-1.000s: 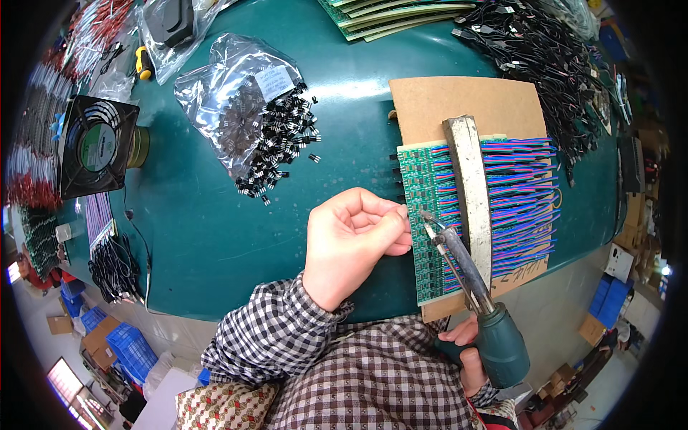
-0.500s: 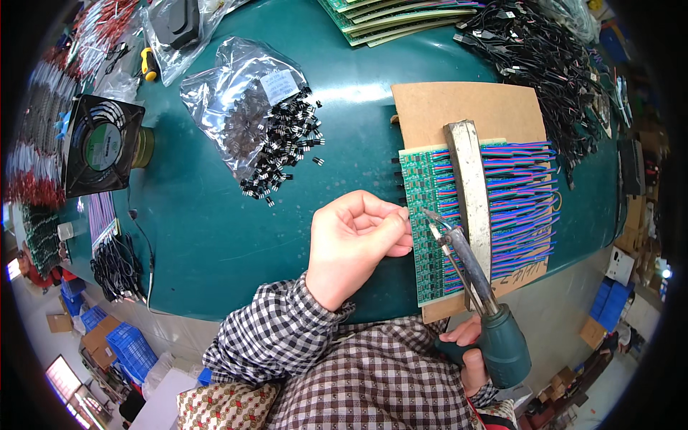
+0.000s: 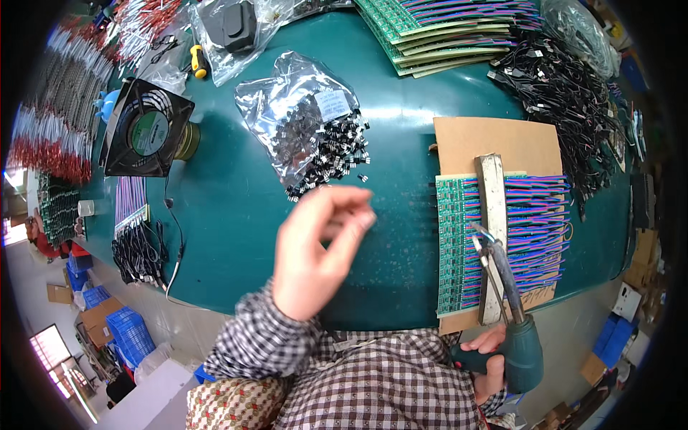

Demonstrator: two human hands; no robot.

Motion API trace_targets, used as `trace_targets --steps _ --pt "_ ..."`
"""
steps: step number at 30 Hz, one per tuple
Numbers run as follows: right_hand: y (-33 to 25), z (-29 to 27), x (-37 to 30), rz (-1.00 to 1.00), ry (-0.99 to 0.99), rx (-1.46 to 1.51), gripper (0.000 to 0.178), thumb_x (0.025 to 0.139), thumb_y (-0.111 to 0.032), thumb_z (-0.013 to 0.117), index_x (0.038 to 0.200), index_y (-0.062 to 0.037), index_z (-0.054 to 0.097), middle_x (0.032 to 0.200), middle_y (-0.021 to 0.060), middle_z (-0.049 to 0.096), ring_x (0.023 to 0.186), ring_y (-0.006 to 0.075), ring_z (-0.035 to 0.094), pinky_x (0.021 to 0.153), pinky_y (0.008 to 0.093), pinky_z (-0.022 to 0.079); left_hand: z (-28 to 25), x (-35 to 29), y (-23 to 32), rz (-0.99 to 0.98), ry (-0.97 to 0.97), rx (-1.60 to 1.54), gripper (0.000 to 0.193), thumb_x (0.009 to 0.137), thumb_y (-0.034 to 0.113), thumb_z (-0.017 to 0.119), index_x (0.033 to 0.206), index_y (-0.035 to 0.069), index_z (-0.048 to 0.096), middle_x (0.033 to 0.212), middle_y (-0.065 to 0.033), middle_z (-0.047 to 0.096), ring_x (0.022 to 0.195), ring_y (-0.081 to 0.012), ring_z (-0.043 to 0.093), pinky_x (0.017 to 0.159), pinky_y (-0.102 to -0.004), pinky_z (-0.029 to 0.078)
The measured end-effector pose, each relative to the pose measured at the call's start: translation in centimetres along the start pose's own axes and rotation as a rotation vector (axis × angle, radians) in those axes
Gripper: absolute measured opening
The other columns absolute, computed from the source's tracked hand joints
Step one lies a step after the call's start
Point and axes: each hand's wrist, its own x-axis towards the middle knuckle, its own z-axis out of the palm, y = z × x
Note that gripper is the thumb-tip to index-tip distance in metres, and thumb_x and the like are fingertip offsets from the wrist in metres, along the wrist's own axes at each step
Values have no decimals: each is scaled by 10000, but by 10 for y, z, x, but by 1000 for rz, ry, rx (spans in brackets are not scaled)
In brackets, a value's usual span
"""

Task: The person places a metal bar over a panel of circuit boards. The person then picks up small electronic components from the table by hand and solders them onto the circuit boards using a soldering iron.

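Observation:
My left hand (image 3: 315,251) is in the air over the green table, just nearer to me than a loose pile of small black connectors (image 3: 340,150). Its fingers are curled and slightly blurred, with a gap between thumb and forefinger, and I see nothing in them. The pile spills from a clear plastic bag (image 3: 261,97). On the right, my right hand (image 3: 492,373) grips a soldering gun (image 3: 523,351) by its dark green handle. Its tip is above a metal bar (image 3: 492,208), which lies across the coloured wires of a green circuit board panel (image 3: 449,251).
The panel rests on a brown board (image 3: 494,140). Wired circuit boards (image 3: 437,43) are stacked at the back, beside a heap of black cables (image 3: 552,100). A square fan (image 3: 147,129) stands at the left, with a yellow-handled screwdriver (image 3: 198,63) behind it.
My left hand has moved left, away from the panel's edge toward the connectors. The soldering gun's tip has shifted from the panel's components to over the bar. The whole view has shifted.

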Motion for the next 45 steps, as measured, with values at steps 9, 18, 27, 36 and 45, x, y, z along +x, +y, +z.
trace_targets --steps 9,18,27,36,45 --pt "-13 7 8 42 -30 78 371 809 -325 545 836 26 429 773 114 437 693 183 505 620 280 499 -5 50 -9 264 -7 617 114 698 3 635 769 8 545 736 -72 506 573 -168 514 544 -266 426" --pt "-5 -3 8 49 -63 121 365 803 -324 555 826 25 447 780 131 463 663 191 526 609 275 495 -5 50 -12 365 -21 725 147 716 21 622 807 15 506 737 -91 505 604 -226 519 554 -314 426" --pt "-4 1 8 -43 14 110 460 822 -352 538 1027 38 407 845 146 487 676 207 564 663 300 513 2 31 0 222 -26 422 74 764 -12 599 815 -11 545 731 -73 581 633 -133 573 567 -232 454" --pt "-39 24 39 287 -60 77 437 727 -206 625 1051 -13 404 902 77 465 797 180 511 729 306 432 39 -32 32 541 -354 -157 193 657 -90 647 816 1 586 860 -141 643 771 -227 632 658 -290 512" --pt "-31 26 45 89 -87 63 245 760 93 551 940 -27 435 860 98 537 702 112 516 600 219 415 49 -44 20 874 -308 73 255 639 49 592 878 -40 575 883 -154 615 810 -266 620 680 -301 514"
